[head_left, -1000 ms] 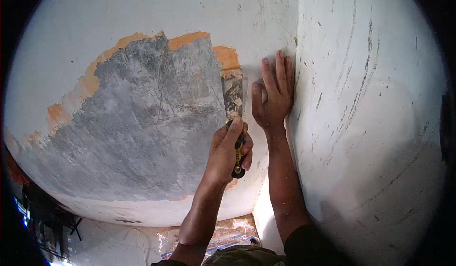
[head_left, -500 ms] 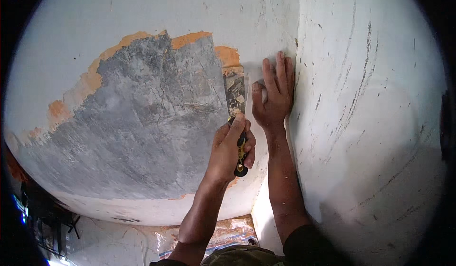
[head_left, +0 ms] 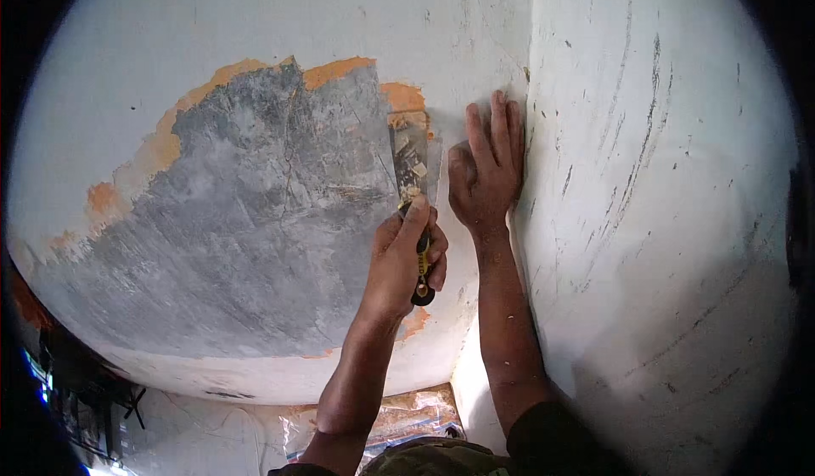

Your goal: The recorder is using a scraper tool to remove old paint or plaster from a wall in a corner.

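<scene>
My left hand (head_left: 392,259) is closed round the black and yellow handle of a scraper (head_left: 411,149), thumb on top near the blade. The flat metal blade points up, and pale flakes cling to it. Its tip meets the wall at a strip of exposed orange paint (head_left: 401,95). To the left spreads a large bare grey patch (head_left: 255,221), bordered by white paint (head_left: 280,9) and ragged orange edges. My right hand (head_left: 486,170) rests open on the white paint right of the blade, close to the wall corner, with its fingers stretched upward. It holds nothing.
A second white wall (head_left: 628,247) with dark scuff marks meets the first along a vertical corner on the right. Crumpled plastic sheeting (head_left: 416,421) lies low down near my body. Dark objects (head_left: 85,374), too unclear to name, stand at the lower left.
The scraper has shifted slightly up and to the left in my left hand. A little more orange shows beside its blade tip. My right hand stays on the wall.
</scene>
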A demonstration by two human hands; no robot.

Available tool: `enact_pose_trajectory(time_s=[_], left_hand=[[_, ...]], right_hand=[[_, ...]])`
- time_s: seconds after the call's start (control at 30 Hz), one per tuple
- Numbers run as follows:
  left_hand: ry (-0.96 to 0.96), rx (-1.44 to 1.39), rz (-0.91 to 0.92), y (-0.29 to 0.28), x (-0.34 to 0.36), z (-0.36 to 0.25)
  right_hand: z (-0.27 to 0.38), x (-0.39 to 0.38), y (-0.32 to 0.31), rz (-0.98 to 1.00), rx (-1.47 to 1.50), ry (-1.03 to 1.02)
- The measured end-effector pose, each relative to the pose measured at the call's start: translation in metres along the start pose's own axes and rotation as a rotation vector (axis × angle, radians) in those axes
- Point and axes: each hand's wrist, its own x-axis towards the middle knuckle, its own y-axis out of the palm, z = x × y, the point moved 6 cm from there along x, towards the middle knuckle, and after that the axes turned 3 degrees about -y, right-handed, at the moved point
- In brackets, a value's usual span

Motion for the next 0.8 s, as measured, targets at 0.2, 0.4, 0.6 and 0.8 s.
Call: enact_pose_trajectory(time_s=[0.2,0.4,0.6,0.8], left_hand=[[-0.021,-0.015,0.019,0.005,0.005,0.001],[0.030,0.030,0.008,0.003,0.007,-0.010],[-0.040,0.011,-0.011,-0.004,-0.005,0.004],[0.050,-0.018,0.036,0.011,0.011,-0.029]], right_hand=[[-0.004,0.000,-0.004,-0.012,-0.017,-0.011],[-0.001,0.001,-0.001,0.015,-0.031,0.010],[-0.002,-0.001,0.002,-0.001,-0.012,0.013],[-0.001,-0.001,0.001,-0.003,-0.011,0.018]])
